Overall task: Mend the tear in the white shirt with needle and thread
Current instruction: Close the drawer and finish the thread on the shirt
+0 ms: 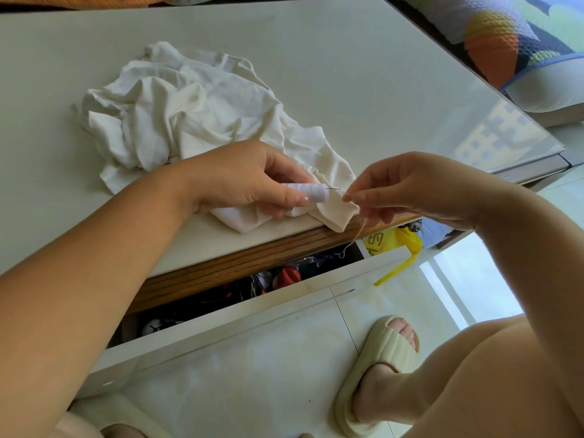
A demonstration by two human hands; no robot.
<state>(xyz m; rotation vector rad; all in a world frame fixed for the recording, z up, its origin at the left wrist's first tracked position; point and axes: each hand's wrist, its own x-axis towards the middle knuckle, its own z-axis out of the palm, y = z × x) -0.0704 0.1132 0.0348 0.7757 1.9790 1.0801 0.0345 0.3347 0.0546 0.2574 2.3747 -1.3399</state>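
Crumpled white shirt [189,115] on pale table [379,74] (drawer [252,314] open below); tiled floor [252,390].

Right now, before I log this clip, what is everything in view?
shirt: one, white, crumpled on table
table: one, white top, wood edge
thread spool: one, white, held over shirt's near edge
needle: one, dark, at spool's tip
loose thread: one, beige, hanging past table edge
drawer: one, white front, open under table
bag: one, yellow, beyond drawer
slipper: one, cream, on foot
quilt: one, multicoloured, top right
left hand: grips spool
right hand: fingers pinch loose thread
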